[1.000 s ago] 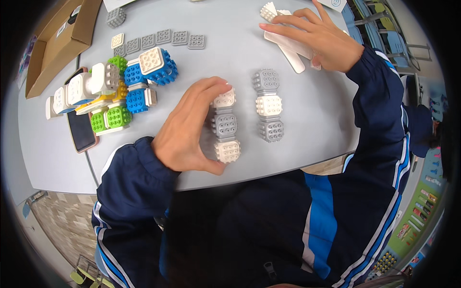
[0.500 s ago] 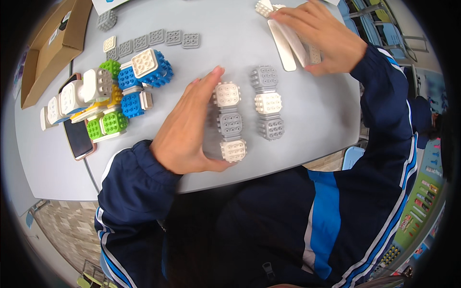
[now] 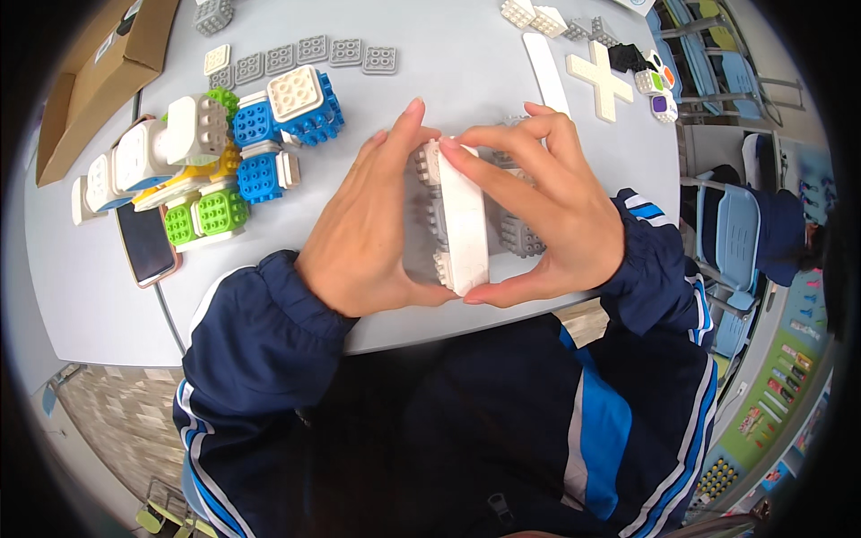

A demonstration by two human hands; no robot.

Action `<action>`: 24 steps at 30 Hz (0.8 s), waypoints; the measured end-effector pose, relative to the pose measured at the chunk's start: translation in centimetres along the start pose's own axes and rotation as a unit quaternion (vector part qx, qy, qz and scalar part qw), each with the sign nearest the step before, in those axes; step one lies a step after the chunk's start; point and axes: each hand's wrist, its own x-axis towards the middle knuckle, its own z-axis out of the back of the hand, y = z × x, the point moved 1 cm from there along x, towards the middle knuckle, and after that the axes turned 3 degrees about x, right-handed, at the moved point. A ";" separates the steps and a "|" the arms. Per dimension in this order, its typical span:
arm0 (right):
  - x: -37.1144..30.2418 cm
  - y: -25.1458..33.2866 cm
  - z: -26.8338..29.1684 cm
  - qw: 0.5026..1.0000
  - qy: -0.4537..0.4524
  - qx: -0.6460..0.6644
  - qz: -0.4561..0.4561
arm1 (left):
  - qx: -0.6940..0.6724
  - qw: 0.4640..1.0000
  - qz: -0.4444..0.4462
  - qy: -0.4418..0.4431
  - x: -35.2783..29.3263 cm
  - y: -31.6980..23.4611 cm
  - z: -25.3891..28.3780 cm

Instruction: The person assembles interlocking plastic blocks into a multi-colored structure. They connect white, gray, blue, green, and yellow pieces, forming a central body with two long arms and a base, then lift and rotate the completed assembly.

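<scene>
My left hand spans a short column of studded blocks, white at its ends and grey in the middle, fingers at the far end and thumb at the near end. A long white flat strip is gripped lengthwise in my right hand, fingertips at its top and thumb at its bottom. The strip lies along the column's right side and hides part of it; whether it is pressed on, I cannot tell. Behind my right fingers stands a second block column, partly covered.
On the left sits a built model of blue, green, yellow and white blocks, beside a phone. Several grey square plates line up behind it. A cardboard box, another white strip and a white cross piece lie farther back.
My right hand has come from the far right to the middle, bringing one white strip against the block column. The other strip stays behind, and the cross piece is now uncovered.
</scene>
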 end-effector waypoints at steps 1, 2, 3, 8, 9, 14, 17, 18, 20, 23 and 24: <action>0.1 0.0 0.0 1.000 0.002 -0.007 0.001 | 0.006 1.000 0.000 0.002 -0.1 0.0 0.0; 0.2 0.2 -0.1 1.000 0.003 -0.014 0.001 | 0.016 1.000 0.001 0.005 -0.2 0.1 0.0; 0.3 0.1 -0.1 1.000 0.000 -0.011 0.004 | 0.026 1.000 0.002 0.009 -0.2 0.1 0.1; 0.6 0.4 0.2 0.999 0.039 -0.021 -0.021 | 0.005 1.000 -0.002 0.006 -0.1 0.2 0.1; 0.6 0.6 0.5 0.997 0.051 -0.044 -0.026 | 0.001 1.000 0.000 0.005 -0.1 0.2 0.0; 0.6 1.4 0.5 0.990 0.076 -0.109 -0.045 | 0.006 1.000 0.020 0.012 -0.2 0.0 0.1; 0.4 1.9 0.3 0.987 0.082 -0.119 -0.066 | 0.003 1.000 0.024 0.017 -0.2 -0.2 0.1; 0.3 2.0 0.2 0.987 0.082 -0.120 -0.072 | 0.003 1.000 0.023 0.021 -0.2 -0.2 0.1; 0.2 2.4 0.1 0.985 0.082 -0.132 -0.079 | 0.014 0.999 0.024 0.027 -0.3 -0.2 0.0; 0.6 3.5 -0.3 0.979 0.083 -0.164 -0.086 | 0.017 0.999 0.033 0.031 -0.4 -0.3 -0.2; 0.8 3.7 -0.5 0.976 0.085 -0.179 -0.089 | -0.004 0.999 0.039 0.032 -0.4 -0.5 -0.2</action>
